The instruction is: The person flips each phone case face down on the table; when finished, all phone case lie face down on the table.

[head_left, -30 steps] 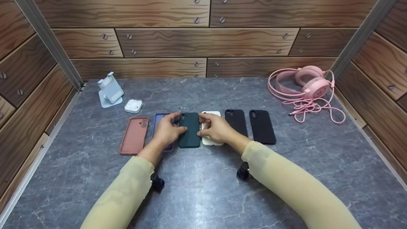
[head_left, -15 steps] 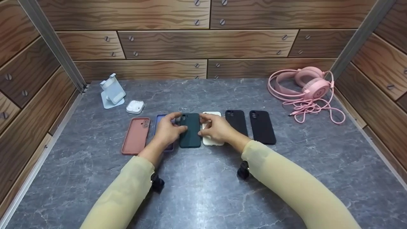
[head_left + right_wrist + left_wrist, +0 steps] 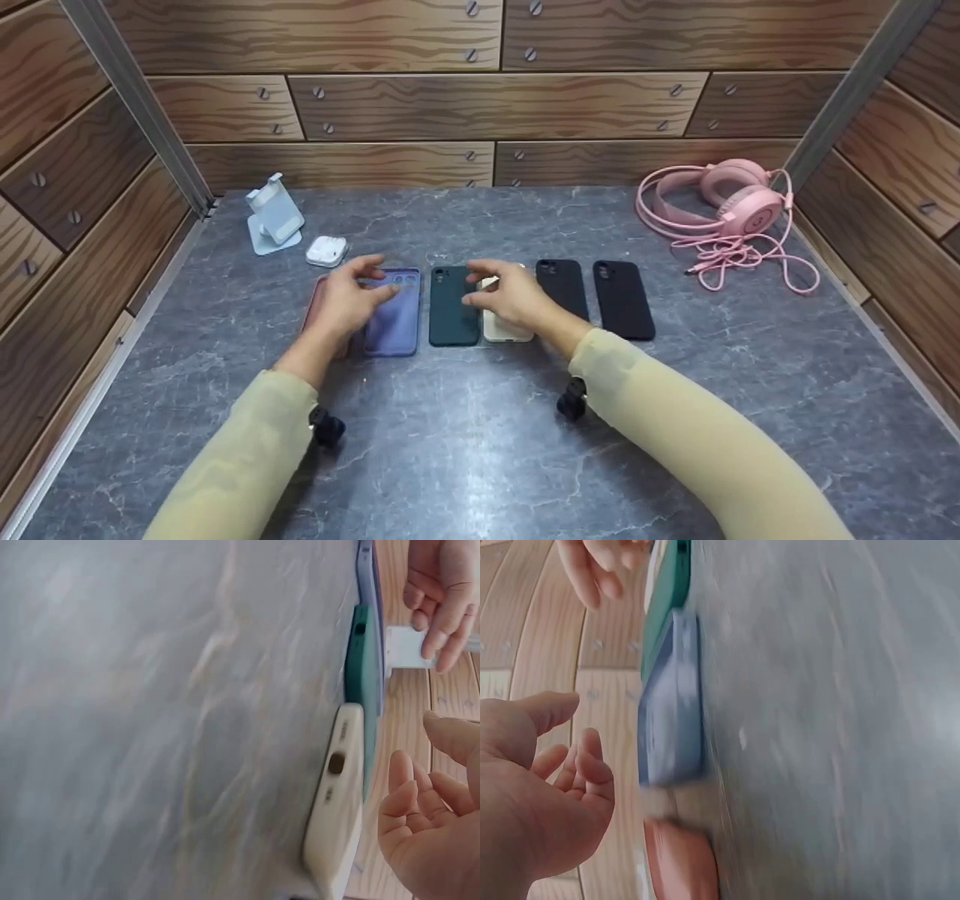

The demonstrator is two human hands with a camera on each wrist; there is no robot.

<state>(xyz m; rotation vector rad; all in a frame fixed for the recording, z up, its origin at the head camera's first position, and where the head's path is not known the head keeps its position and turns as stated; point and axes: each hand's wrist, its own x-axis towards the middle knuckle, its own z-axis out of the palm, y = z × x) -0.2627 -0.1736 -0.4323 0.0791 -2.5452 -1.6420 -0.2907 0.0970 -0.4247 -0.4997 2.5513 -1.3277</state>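
Observation:
Several phone cases lie in a row on the grey table (image 3: 480, 450). My left hand (image 3: 371, 279) hovers with loose, spread fingers over the purple case (image 3: 394, 319) and hides most of the pinkish-brown case (image 3: 309, 307). It holds nothing. My right hand (image 3: 484, 285) rests relaxed above the cream case (image 3: 506, 331), with its fingertips beside the dark green case (image 3: 452, 311) and nothing gripped. In the left wrist view, the left hand (image 3: 570, 765) is apart from the purple case (image 3: 671, 701). In the right wrist view, the right hand (image 3: 420, 795) is just off the cream case (image 3: 334, 802).
Two black cases (image 3: 562, 289) (image 3: 624, 300) lie to the right of the row. At the back left stand a pale blue phone stand (image 3: 274, 214) and a white earbud box (image 3: 327, 250). Pink headphones (image 3: 739, 206) with a cable lie back right. Wooden walls close in three sides.
Both hands have let go of the dark green case, which now lies flat. My left hand moved left and uncovered the purple case. My right hand stayed over the cream case.

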